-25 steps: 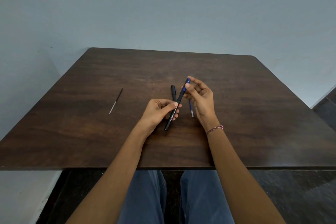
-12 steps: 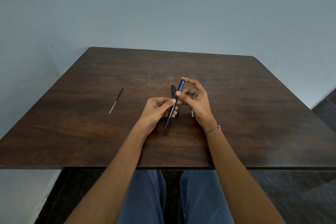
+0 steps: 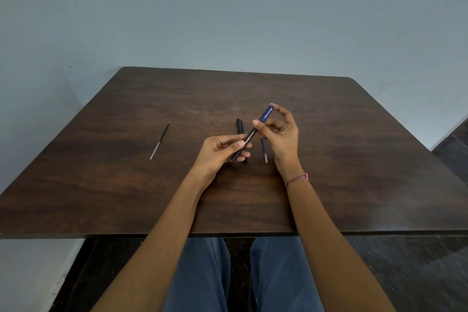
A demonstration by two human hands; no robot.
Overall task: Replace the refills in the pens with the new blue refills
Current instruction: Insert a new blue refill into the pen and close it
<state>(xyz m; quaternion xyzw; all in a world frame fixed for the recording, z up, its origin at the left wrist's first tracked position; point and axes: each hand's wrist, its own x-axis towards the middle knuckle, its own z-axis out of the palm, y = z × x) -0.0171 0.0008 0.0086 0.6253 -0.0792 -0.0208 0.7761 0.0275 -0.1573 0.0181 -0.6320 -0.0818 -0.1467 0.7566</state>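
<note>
Shifted rightward, the right hand [image 3: 281,134] pinches the pen [image 3: 250,135] by its blue end. Its black barrel (lower half) sits gripped in the left hand [image 3: 217,152].

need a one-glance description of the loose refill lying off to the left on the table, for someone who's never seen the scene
On the dark wooden table, look left of the left hand, out on open wood. The loose refill lies there alone, a thin rod slanting away. Unlike the blue refill beside the right hand, it is dark with a pale near end, and much thinner than the held pen.
</note>
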